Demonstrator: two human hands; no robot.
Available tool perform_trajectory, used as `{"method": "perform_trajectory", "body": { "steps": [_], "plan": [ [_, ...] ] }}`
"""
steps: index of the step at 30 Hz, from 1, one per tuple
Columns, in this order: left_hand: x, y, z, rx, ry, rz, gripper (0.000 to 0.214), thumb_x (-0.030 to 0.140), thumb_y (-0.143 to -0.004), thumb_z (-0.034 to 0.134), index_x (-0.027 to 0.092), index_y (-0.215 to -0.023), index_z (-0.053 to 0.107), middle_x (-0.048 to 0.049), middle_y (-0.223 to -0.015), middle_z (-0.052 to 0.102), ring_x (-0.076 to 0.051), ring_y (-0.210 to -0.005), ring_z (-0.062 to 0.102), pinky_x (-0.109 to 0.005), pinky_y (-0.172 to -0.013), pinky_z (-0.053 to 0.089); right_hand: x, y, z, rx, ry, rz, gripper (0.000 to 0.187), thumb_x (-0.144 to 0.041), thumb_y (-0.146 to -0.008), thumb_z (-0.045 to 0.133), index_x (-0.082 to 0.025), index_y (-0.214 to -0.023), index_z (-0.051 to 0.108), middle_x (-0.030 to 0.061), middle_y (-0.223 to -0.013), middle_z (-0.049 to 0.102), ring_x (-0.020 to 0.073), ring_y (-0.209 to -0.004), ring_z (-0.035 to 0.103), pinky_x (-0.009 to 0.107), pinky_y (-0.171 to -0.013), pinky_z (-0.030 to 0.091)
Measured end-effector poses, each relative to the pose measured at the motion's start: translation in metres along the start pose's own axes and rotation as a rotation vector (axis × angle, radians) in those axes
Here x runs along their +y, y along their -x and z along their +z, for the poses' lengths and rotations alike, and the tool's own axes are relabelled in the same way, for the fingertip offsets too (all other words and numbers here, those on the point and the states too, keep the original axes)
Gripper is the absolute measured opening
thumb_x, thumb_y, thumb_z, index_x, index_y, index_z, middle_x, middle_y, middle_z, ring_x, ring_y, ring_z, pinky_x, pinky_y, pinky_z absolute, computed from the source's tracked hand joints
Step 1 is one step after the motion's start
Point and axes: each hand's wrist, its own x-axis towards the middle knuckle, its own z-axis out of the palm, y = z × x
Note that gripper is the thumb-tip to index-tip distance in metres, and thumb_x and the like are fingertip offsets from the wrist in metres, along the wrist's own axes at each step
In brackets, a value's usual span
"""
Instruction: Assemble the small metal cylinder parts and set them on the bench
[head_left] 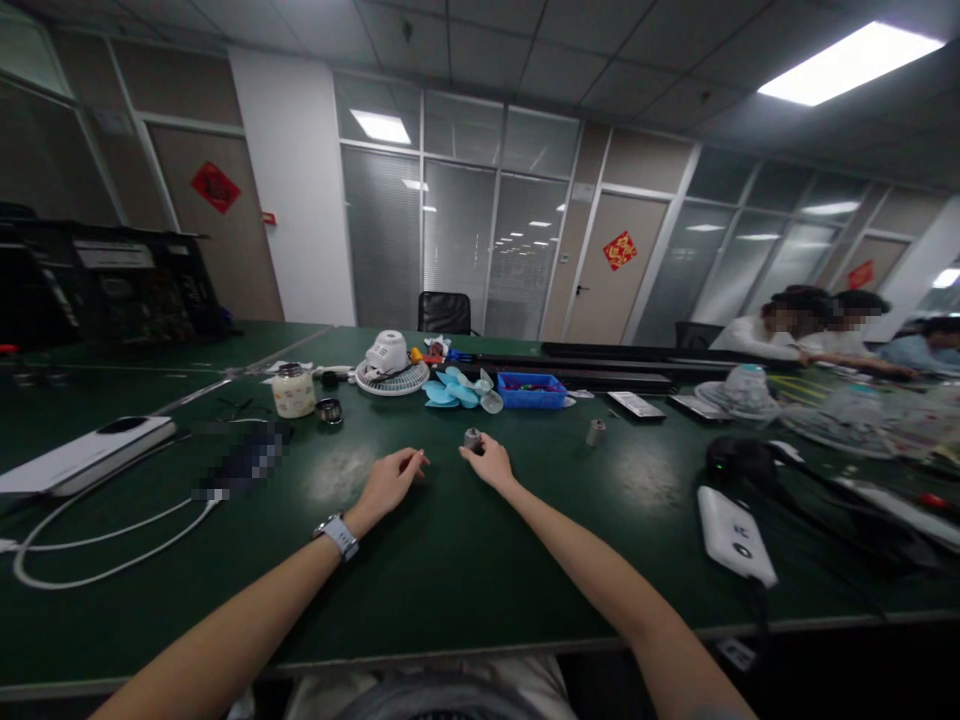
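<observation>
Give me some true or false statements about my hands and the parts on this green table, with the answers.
1. The right hand holds a small grey cylinder. True.
2. The left hand grips the jar. False: it rests on the table, well apart from the jar.
3. The watch is on the right wrist. False: it is on the left wrist.
4. The blue tray lies beyond both hands. True.
5. The fan blades are red. False: they are light blue.
</observation>
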Motion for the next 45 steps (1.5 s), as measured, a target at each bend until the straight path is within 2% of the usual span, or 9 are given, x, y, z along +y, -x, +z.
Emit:
{"method": "perform_trajectory", "body": {
  "steps": [5, 9, 16, 22, 26, 32, 34, 39, 45],
  "plan": [
    [0.02, 0.006, 0.001, 0.072, -0.017, 0.169, 0.043, 0.051, -0.088, 0.046, 0.022, -0.112, 0.067, -0.0058, -0.105, 0.071, -0.022, -0.095, 0.06, -0.034, -0.081, 0.047, -0.022, 0.045, 0.017, -0.187, -0.159, -0.243, 0.031, -0.037, -0.08, 0.064, -0.023, -0.108, 0.062, 0.0023, -0.103, 0.07, 0.0177, -0.094, 0.065, 0.027, -0.083, 0.048],
    [0.034, 0.01, 0.003, 0.025, -0.01, 0.262, 0.037, 0.049, -0.087, 0.049, 0.024, -0.1, 0.073, -0.0049, -0.104, 0.072, -0.023, -0.101, 0.058, -0.036, -0.089, 0.046, -0.038, 0.06, 0.018, -0.249, -0.081, -0.274, 0.026, -0.036, -0.081, 0.064, -0.018, -0.099, 0.065, 0.0053, -0.094, 0.071, 0.0195, -0.085, 0.066, 0.027, -0.074, 0.049],
    [0.034, 0.009, 0.0, 0.106, -0.038, 0.13, 0.039, 0.053, -0.079, 0.058, 0.026, -0.103, 0.071, -0.0059, -0.102, 0.072, -0.027, -0.101, 0.059, -0.038, -0.085, 0.048, -0.044, 0.062, 0.008, -0.244, -0.043, -0.305, 0.032, -0.038, -0.082, 0.063, -0.02, -0.109, 0.062, 0.0045, -0.096, 0.07, 0.019, -0.085, 0.066, 0.027, -0.071, 0.049],
    [0.032, 0.007, -0.004, 0.111, 0.046, 0.145, 0.038, 0.052, -0.077, 0.061, 0.024, -0.102, 0.069, -0.0044, -0.098, 0.074, -0.026, -0.1, 0.063, -0.038, -0.09, 0.046, -0.041, 0.063, 0.011, -0.145, 0.052, -0.295, 0.042, -0.051, -0.08, 0.064, -0.022, -0.11, 0.063, 0.005, -0.101, 0.07, 0.0203, -0.093, 0.064, 0.028, -0.079, 0.047],
    [0.036, 0.004, -0.003, 0.125, 0.115, 0.129, 0.037, 0.05, -0.076, 0.064, 0.022, -0.1, 0.065, -0.004, -0.092, 0.074, -0.023, -0.089, 0.067, -0.034, -0.083, 0.049, -0.042, 0.063, 0.011, -0.112, 0.116, -0.268, 0.046, -0.057, -0.077, 0.063, -0.021, -0.107, 0.065, 0.0065, -0.099, 0.07, 0.0221, -0.093, 0.064, 0.029, -0.08, 0.047],
    [0.025, -0.004, -0.011, 0.31, 0.16, 0.061, 0.042, 0.053, -0.073, 0.067, 0.021, -0.098, 0.056, -0.0054, -0.088, 0.074, -0.023, -0.087, 0.069, -0.032, -0.074, 0.05, -0.043, 0.062, 0.004, -0.076, 0.153, -0.201, 0.046, -0.058, -0.076, 0.064, -0.021, -0.104, 0.068, 0.0079, -0.097, 0.069, 0.0226, -0.092, 0.063, 0.031, -0.08, 0.047],
    [0.01, -0.006, -0.013, 0.262, 0.115, 0.024, 0.044, 0.054, -0.071, 0.067, 0.021, -0.098, 0.055, -0.0053, -0.087, 0.075, -0.024, -0.088, 0.069, -0.033, -0.075, 0.05, -0.039, 0.059, 0.002, -0.054, 0.145, -0.186, 0.043, -0.055, -0.076, 0.064, -0.021, -0.103, 0.068, 0.0071, -0.097, 0.069, 0.022, -0.092, 0.062, 0.03, -0.08, 0.047],
    [-0.019, -0.007, -0.009, -0.068, 0.026, -0.061, 0.048, 0.055, -0.068, 0.068, 0.022, -0.101, 0.058, -0.0043, -0.087, 0.076, -0.025, -0.084, 0.069, -0.034, -0.072, 0.049, -0.029, 0.052, 0.001, -0.022, 0.138, -0.165, 0.041, -0.051, -0.074, 0.067, -0.02, -0.101, 0.069, 0.0075, -0.097, 0.07, 0.0217, -0.092, 0.062, 0.03, -0.081, 0.047],
    [-0.018, -0.008, -0.007, -0.105, 0.051, -0.062, 0.057, 0.06, -0.069, 0.064, 0.022, -0.111, 0.058, -0.0057, -0.093, 0.075, -0.026, -0.092, 0.068, -0.034, -0.077, 0.048, -0.019, 0.043, -0.005, -0.055, 0.123, -0.185, 0.043, -0.056, -0.073, 0.067, -0.023, -0.1, 0.07, 0.0053, -0.097, 0.07, 0.0207, -0.092, 0.063, 0.029, -0.08, 0.047]
  ]
}}
